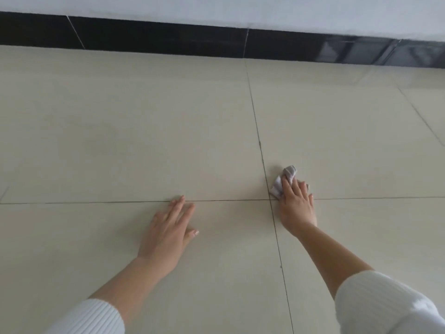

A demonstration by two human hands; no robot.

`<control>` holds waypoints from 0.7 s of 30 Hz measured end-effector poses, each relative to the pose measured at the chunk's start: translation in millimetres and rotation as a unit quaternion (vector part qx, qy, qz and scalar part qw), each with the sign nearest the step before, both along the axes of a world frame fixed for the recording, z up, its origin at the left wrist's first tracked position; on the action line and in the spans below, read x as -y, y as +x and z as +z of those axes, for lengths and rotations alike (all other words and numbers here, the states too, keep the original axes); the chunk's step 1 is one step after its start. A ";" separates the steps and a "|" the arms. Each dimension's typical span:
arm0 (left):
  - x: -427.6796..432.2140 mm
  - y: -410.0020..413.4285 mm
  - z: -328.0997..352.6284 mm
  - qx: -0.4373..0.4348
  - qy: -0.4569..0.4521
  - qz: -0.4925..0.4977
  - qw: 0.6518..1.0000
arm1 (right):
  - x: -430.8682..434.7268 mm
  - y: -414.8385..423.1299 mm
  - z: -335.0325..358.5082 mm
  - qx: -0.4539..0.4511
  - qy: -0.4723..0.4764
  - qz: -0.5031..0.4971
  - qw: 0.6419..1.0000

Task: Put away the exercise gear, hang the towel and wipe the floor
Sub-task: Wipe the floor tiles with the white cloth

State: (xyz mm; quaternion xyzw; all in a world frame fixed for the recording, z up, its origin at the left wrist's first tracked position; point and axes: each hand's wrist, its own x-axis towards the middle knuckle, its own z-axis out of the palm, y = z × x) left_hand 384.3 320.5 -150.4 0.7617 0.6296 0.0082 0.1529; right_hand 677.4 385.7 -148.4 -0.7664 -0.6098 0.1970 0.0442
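A small crumpled grey-and-white cloth (283,180) lies on the beige tiled floor (144,131), just right of a crossing of grout lines. My right hand (296,204) presses down on it with straight fingers, covering its near part. Flat on the floor to the left, my left hand (170,229) rests with fingers spread and holds nothing. Both forearms show white ribbed sleeves. No exercise gear and no towel rail are in view.
A black skirting band (156,37) runs along the foot of a pale wall (216,8) at the back. Dark grout lines (258,138) split the floor into large tiles.
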 end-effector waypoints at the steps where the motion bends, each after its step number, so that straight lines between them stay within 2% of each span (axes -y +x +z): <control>1: 9.3 -4.2 -1.2 0.002 -0.002 0.027 1.000 | 4.8 -5.5 -0.3 -0.017 0.017 0.006 1.000; 4: 35.0 3.3 -2.9 0.016 -0.006 0.079 0.997 | 43.0 -25.8 0.8 -0.069 0.054 0.090 0.992; 8: 64.3 13.6 3.8 -0.020 -0.062 0.072 0.995 | 122.9 -44.1 -6.9 -0.126 0.047 0.245 0.960; 11: 75.1 7.6 15.2 -0.054 -0.101 0.047 0.992 | 168.2 -39.7 -11.0 -0.098 0.072 0.346 0.930; 14: 89.4 7.2 28.2 -0.079 -0.141 0.018 0.987 | 178.5 -27.0 -11.8 -0.057 0.091 0.402 0.909; 17: 105.7 1.5 35.2 -0.097 -0.161 -0.011 0.982 | 170.2 -16.1 -12.0 -0.011 0.104 0.418 0.902; 19: 114.2 -5.7 34.3 -0.101 -0.170 -0.024 0.980 | 162.7 -2.2 -9.9 -0.003 0.096 0.371 0.924; 21: 117.3 -11.3 35.3 -0.103 -0.170 -0.025 0.980 | 156.9 19.7 -6.8 0.004 0.076 0.277 0.958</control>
